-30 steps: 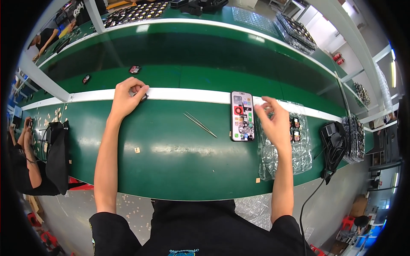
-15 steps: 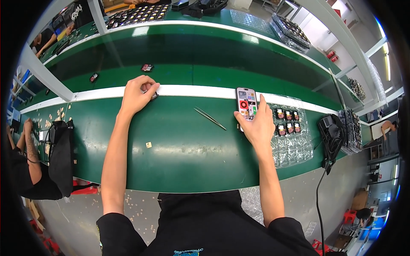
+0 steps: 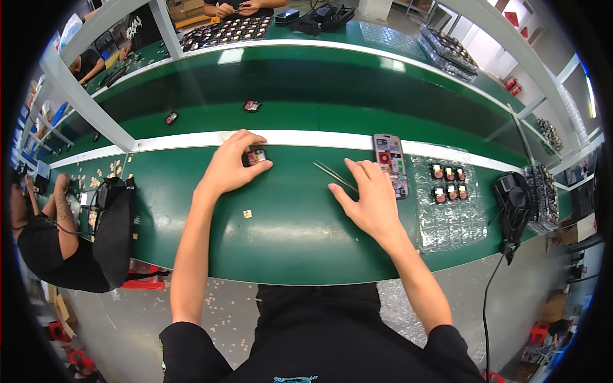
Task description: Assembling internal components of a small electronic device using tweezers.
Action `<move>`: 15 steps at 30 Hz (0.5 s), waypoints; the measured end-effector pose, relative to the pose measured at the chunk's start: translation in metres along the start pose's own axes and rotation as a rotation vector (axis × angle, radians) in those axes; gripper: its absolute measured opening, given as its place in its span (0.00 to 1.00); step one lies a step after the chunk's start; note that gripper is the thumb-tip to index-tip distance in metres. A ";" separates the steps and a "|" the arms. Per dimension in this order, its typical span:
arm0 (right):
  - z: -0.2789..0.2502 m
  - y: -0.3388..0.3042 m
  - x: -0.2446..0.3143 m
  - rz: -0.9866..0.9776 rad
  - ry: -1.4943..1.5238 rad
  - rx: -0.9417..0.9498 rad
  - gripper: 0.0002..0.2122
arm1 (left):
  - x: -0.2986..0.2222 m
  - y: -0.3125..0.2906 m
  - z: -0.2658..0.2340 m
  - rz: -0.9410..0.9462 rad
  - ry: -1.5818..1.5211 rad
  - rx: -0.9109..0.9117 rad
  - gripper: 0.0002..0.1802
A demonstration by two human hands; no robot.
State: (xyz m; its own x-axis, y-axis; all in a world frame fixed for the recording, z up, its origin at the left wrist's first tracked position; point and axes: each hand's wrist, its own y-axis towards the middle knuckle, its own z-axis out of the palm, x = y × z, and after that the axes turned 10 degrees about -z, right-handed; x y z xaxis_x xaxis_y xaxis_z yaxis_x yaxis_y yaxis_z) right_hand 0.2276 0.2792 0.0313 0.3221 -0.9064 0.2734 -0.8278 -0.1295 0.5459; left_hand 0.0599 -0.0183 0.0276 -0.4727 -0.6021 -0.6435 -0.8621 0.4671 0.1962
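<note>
My left hand [image 3: 231, 165] is closed round a small black electronic module [image 3: 257, 157] with a reddish, pale-marked face, just on the near side of the white rail. Its thumb and fingers lie along the module's edges. My right hand [image 3: 370, 199] is open, thumb and fingers spread, over the near end of thin metal tweezers [image 3: 331, 171]. The tweezers lie slanted on the green table, their near end partly hidden by the hand. Right beside that hand rests a phone [image 3: 391, 163] with its screen lit. In front of my left forearm lies a small beige square piece [image 3: 248, 214].
A clear plastic tray [image 3: 450, 223] with several modules lies to the right, beside a black corded device [image 3: 511, 207]. The white rail [image 3: 319, 138] crosses the table; beyond it sit loose modules [image 3: 252, 106]. A co-worker [image 3: 60, 217] sits at the left; another person's hands [image 3: 236, 9] work far ahead.
My right hand has left the phone and moved left to the tweezers. My left hand has brought the module off the rail's edge onto the near table, its face now showing. The view has shifted.
</note>
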 end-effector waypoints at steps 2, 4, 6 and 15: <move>0.014 0.006 0.002 -0.036 0.043 0.124 0.22 | -0.007 -0.006 -0.001 0.020 -0.069 0.058 0.28; 0.026 0.009 -0.002 -0.058 0.062 0.115 0.14 | -0.016 -0.015 0.000 0.013 -0.138 0.096 0.29; 0.034 0.012 -0.005 -0.093 0.057 0.158 0.09 | -0.023 -0.021 -0.001 0.015 -0.115 0.103 0.30; 0.018 0.009 0.004 0.191 0.581 0.142 0.04 | -0.023 -0.018 0.019 0.016 0.032 0.160 0.33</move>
State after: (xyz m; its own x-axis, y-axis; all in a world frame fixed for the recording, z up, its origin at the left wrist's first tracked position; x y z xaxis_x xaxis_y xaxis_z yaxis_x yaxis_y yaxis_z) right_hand 0.2132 0.2669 0.0235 0.3264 -0.5570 0.7637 -0.9356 -0.0750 0.3451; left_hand 0.0901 -0.0008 0.0249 -0.4936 -0.6128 -0.6171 -0.8157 0.5724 0.0840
